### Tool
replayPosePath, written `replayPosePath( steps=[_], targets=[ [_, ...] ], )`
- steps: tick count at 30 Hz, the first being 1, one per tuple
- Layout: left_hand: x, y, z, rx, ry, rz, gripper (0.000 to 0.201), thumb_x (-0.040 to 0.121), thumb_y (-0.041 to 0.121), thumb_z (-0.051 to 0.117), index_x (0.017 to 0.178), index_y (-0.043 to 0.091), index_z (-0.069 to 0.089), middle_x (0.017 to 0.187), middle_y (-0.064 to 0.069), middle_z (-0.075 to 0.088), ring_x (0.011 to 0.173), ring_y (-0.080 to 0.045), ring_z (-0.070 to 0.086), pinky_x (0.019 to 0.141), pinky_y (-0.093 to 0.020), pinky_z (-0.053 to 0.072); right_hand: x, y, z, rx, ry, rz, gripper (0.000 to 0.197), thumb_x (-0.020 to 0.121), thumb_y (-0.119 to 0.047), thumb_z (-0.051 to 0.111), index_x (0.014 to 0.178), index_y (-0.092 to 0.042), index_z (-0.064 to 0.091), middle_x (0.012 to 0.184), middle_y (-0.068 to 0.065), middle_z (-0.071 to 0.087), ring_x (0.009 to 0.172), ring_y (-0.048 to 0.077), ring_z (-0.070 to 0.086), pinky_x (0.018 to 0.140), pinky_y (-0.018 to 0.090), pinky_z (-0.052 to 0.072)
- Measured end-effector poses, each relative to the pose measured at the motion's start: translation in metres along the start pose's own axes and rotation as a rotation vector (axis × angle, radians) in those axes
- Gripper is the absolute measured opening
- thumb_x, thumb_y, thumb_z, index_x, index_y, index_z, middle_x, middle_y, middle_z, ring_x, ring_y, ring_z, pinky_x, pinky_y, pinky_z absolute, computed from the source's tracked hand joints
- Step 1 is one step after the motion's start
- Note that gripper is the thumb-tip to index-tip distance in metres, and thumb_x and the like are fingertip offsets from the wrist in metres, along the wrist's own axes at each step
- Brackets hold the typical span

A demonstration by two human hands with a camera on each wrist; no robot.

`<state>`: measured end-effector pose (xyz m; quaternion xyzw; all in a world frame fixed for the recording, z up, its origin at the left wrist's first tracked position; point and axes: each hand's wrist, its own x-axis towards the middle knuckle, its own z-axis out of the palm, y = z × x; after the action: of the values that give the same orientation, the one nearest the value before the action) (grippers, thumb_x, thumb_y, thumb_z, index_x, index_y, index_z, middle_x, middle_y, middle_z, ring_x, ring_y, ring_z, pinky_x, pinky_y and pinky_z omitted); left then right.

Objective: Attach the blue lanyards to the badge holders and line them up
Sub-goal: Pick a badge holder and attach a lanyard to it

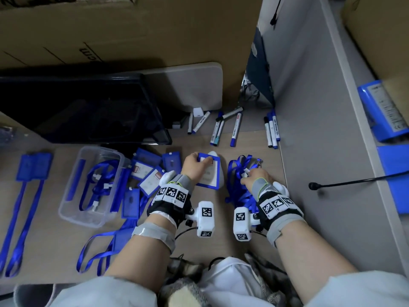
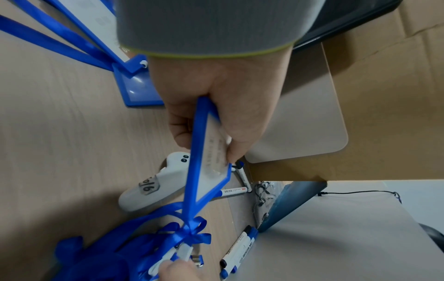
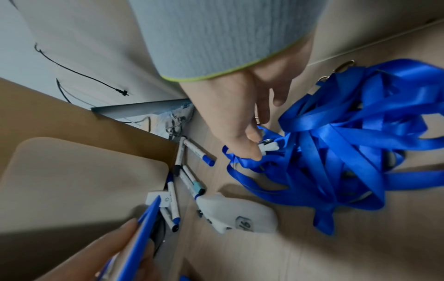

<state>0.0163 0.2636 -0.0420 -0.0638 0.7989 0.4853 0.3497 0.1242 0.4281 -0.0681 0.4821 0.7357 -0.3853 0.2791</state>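
My left hand (image 1: 194, 166) grips a blue-framed badge holder (image 1: 209, 177) by its top end, thumb on one face and fingers on the other (image 2: 204, 144). My right hand (image 1: 254, 177) reaches into a tangled pile of blue lanyards (image 1: 240, 191) to the right of it and pinches a white plastic clip (image 3: 269, 146) on one strap. Two finished badges with lanyards (image 1: 26, 185) lie side by side at the far left. More badge holders (image 1: 150, 171) are heaped to the left of my left hand.
A clear plastic box (image 1: 93, 185) with lanyards stands left of centre. A white device (image 1: 218, 171) lies under the held badge. Several markers (image 1: 234, 129) are scattered behind it. A black tray (image 1: 77, 109), cardboard boxes (image 1: 132, 29) and a grey partition (image 1: 321, 129) bound the desk.
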Motion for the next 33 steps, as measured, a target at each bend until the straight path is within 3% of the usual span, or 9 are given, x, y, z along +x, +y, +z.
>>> replayPosePath(
  steps=[5, 9, 11, 14, 19, 23, 26, 30, 33],
  targets=[
    [-0.017, -0.003, -0.013, 0.001, 0.039, 0.076, 0.010, 0.090, 0.021, 0.065, 0.089, 0.013, 0.059, 0.081, -0.004, 0.065, 0.072, -0.019, 0.063, 0.069, -0.030, 0.052, -0.017, -0.011, 0.009, 0.139, 0.086, -0.217, 0.026, 0.080, 0.008, 0.053, 0.102, -0.003, 0.062, 0.098, 0.013, 0.060, 0.095, 0.025, 0.058, 0.083, 0.030, 0.047],
    [-0.034, -0.001, -0.025, 0.052, -0.007, 0.185, 0.056, 0.092, 0.016, 0.062, 0.143, 0.022, 0.038, 0.123, 0.001, 0.054, 0.099, -0.015, 0.060, 0.088, -0.025, 0.051, -0.048, -0.024, 0.003, 0.257, 0.086, -0.391, 0.040, 0.083, 0.013, 0.050, 0.119, -0.002, 0.060, 0.125, 0.012, 0.060, 0.118, 0.028, 0.056, 0.101, 0.039, 0.048],
    [-0.048, -0.001, -0.029, 0.107, -0.055, 0.275, 0.065, 0.092, 0.006, 0.055, 0.150, 0.026, 0.031, 0.122, 0.003, 0.053, 0.081, -0.006, 0.058, 0.073, -0.012, 0.049, -0.069, -0.028, 0.004, 0.325, 0.051, -0.460, 0.043, 0.083, 0.018, 0.049, 0.120, -0.001, 0.059, 0.126, 0.004, 0.056, 0.115, 0.023, 0.057, 0.100, 0.029, 0.047],
    [-0.061, -0.002, -0.030, 0.219, -0.177, 0.273, 0.062, 0.089, 0.000, 0.048, 0.144, 0.028, 0.042, 0.107, -0.003, 0.060, 0.062, -0.012, 0.051, 0.051, -0.020, 0.045, -0.094, -0.032, 0.005, 0.369, 0.003, -0.573, 0.040, 0.082, 0.023, 0.049, 0.117, 0.009, 0.062, 0.123, 0.001, 0.055, 0.117, 0.023, 0.059, 0.100, 0.017, 0.044],
    [-0.085, -0.004, -0.038, 0.081, -0.220, 0.144, 0.021, 0.093, 0.007, 0.055, 0.104, 0.023, 0.062, 0.073, -0.004, 0.059, 0.059, -0.019, 0.053, 0.048, -0.024, 0.040, -0.131, -0.035, 0.004, 0.332, 0.022, -0.698, 0.024, 0.087, 0.010, 0.057, 0.104, 0.002, 0.072, 0.119, 0.000, 0.064, 0.090, 0.021, 0.063, 0.061, 0.003, 0.048],
    [-0.102, -0.006, -0.049, -0.084, -0.232, 0.197, 0.005, 0.095, 0.016, 0.061, 0.095, 0.011, 0.064, 0.075, 0.000, 0.065, 0.054, -0.001, 0.062, 0.051, -0.016, 0.047, -0.138, -0.034, 0.005, 0.285, 0.072, -0.751, 0.021, 0.088, 0.000, 0.060, 0.099, -0.006, 0.076, 0.114, -0.005, 0.069, 0.094, 0.012, 0.063, 0.086, 0.007, 0.045],
    [-0.108, -0.013, -0.056, -0.068, -0.190, 0.246, 0.013, 0.094, 0.025, 0.064, 0.091, 0.013, 0.067, 0.075, 0.002, 0.067, 0.062, -0.005, 0.063, 0.056, -0.016, 0.049, -0.143, -0.035, 0.009, 0.240, 0.090, -0.777, 0.021, 0.088, -0.005, 0.061, 0.097, -0.013, 0.078, 0.103, -0.018, 0.068, 0.100, 0.008, 0.064, 0.080, -0.003, 0.038],
    [-0.110, -0.020, -0.067, -0.036, -0.105, 0.299, 0.011, 0.091, 0.017, 0.066, 0.081, 0.015, 0.070, 0.073, 0.001, 0.066, 0.068, -0.012, 0.060, 0.067, -0.028, 0.048, -0.150, -0.042, 0.019, 0.278, 0.065, -0.781, 0.020, 0.087, -0.009, 0.062, 0.092, -0.018, 0.079, 0.112, -0.019, 0.068, 0.099, 0.013, 0.067, 0.084, 0.034, 0.058],
    [-0.112, -0.018, -0.073, 0.005, -0.098, 0.337, 0.009, 0.089, 0.020, 0.070, 0.082, 0.016, 0.074, 0.072, 0.004, 0.068, 0.064, -0.005, 0.059, 0.067, -0.025, 0.047, -0.153, -0.050, 0.022, 0.324, 0.100, -0.717, 0.015, 0.085, -0.025, 0.064, 0.080, -0.029, 0.078, 0.102, -0.016, 0.071, 0.095, 0.015, 0.067, 0.089, 0.036, 0.056]
  ],
)
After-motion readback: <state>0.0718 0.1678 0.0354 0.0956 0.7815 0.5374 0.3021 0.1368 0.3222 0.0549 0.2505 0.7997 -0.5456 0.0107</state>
